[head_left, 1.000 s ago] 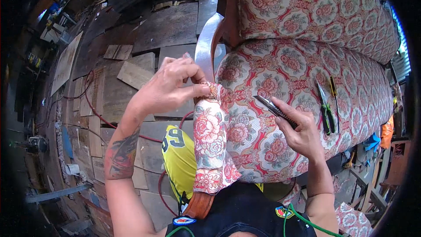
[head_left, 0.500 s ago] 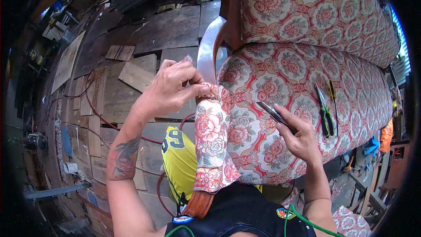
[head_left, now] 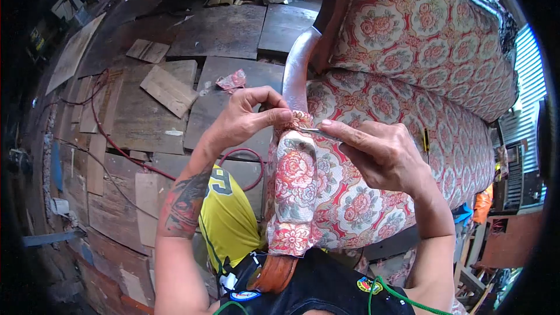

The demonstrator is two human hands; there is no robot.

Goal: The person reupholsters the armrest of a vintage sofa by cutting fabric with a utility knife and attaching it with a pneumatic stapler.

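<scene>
At the curved armrest, the slim metal-bladed knife (head_left: 311,130) is now against the upper fold of the red, cream and grey floral fabric cover (head_left: 295,169); 0.5 s earlier it was held above the seat, apart from that fold. The right hand (head_left: 382,154) has come in close beside the left hand (head_left: 256,118), its grip closed around the knife, with the index finger stretched along it. The left hand's grip is narrow: thumb and fingertips pinch the cover's upper edge, as before. The cover lies over the armrest, between the smooth silvery-grey upper section (head_left: 296,76) and the reddish-brown wooden scroll end (head_left: 275,274).

The view has shifted too, and the small pink-and-white fabric scrap (head_left: 231,81), partly behind the left hand earlier, now shows clearly on the wooden-panelled floor (head_left: 224,41). On the floral seat cushion (head_left: 356,204), the yellow-and-black screwdriver (head_left: 426,139) lies just beyond the right hand, partly in view. Left of the armrest are the bright yellow garment with a dark 9 (head_left: 230,216) and the thin red hose (head_left: 137,165). Farther left sits the small white container (head_left: 60,206); what it holds cannot be told.
</scene>
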